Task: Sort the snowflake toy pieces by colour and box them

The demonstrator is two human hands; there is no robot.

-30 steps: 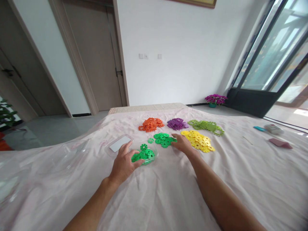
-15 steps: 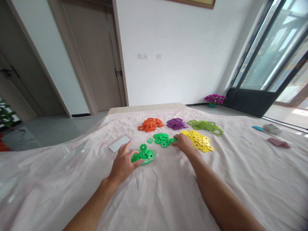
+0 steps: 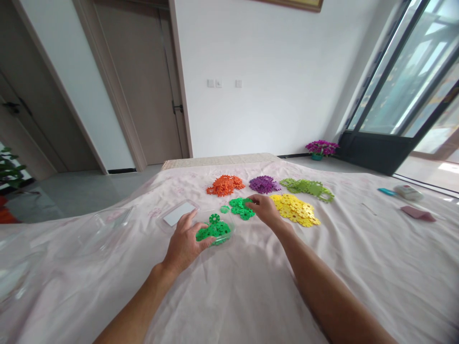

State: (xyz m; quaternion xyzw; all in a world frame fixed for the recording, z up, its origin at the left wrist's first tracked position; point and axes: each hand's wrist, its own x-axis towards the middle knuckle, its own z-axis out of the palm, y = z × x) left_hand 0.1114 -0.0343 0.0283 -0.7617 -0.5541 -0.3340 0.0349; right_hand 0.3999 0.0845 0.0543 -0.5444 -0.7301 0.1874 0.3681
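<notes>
My left hand (image 3: pixel 186 238) grips the left side of a clear plastic box (image 3: pixel 232 231), its thumb along the near edge. Inside lie several green snowflake discs (image 3: pixel 218 230), notched round their rims. My right hand (image 3: pixel 261 208) is at the right side of a loose pile of green snowflake discs (image 3: pixel 240 210) on the cloth. Its fingertips pinch a green disc there, mostly hidden by the fingers. One paler green disc (image 3: pixel 224 209) sits between the box and that pile.
Behind are piles of orange discs (image 3: pixel 225 185), purple discs (image 3: pixel 263 184) and light green discs (image 3: pixel 308 188). Yellow discs (image 3: pixel 296 210) lie beside my right wrist. A clear lid with a white label (image 3: pixel 179 213) is by my left hand. More clear containers (image 3: pixel 96 231) stand left.
My right hand has moved left from the edge by the yellow pile to over the green pile, bringing the green disc with it. My left hand stays on the box.
</notes>
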